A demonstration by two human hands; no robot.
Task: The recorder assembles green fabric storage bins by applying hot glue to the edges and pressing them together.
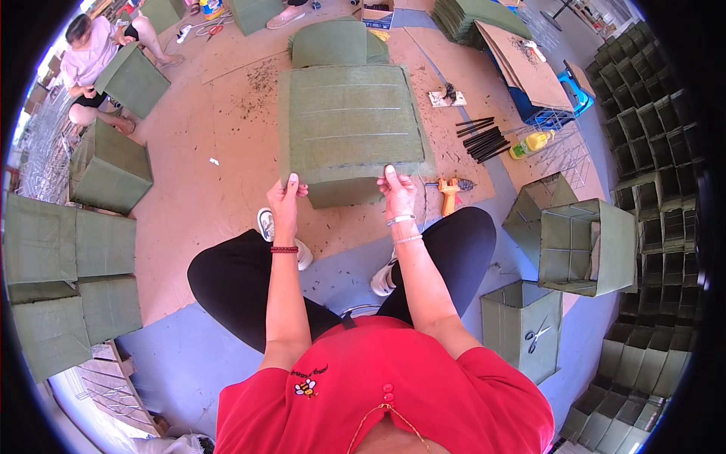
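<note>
A large flat panel of green felt-like fabric (349,125) stands before my knees, with pale lines running across it. My left hand (286,201) grips its lower left edge, thumb on top. My right hand (398,194) grips the lower right edge the same way. Behind the panel lies a pile of more green panels (333,41) on brown cardboard sheets. I sit with both legs apart, white shoes on the floor.
Green fabric boxes (72,280) stand stacked at my left. Open boxes with dividers (582,246) and one holding scissors (535,335) sit at my right. An orange glue gun (449,194), black sticks (484,138) and a yellow bottle (531,143) lie nearby. Another person (94,64) sits far left.
</note>
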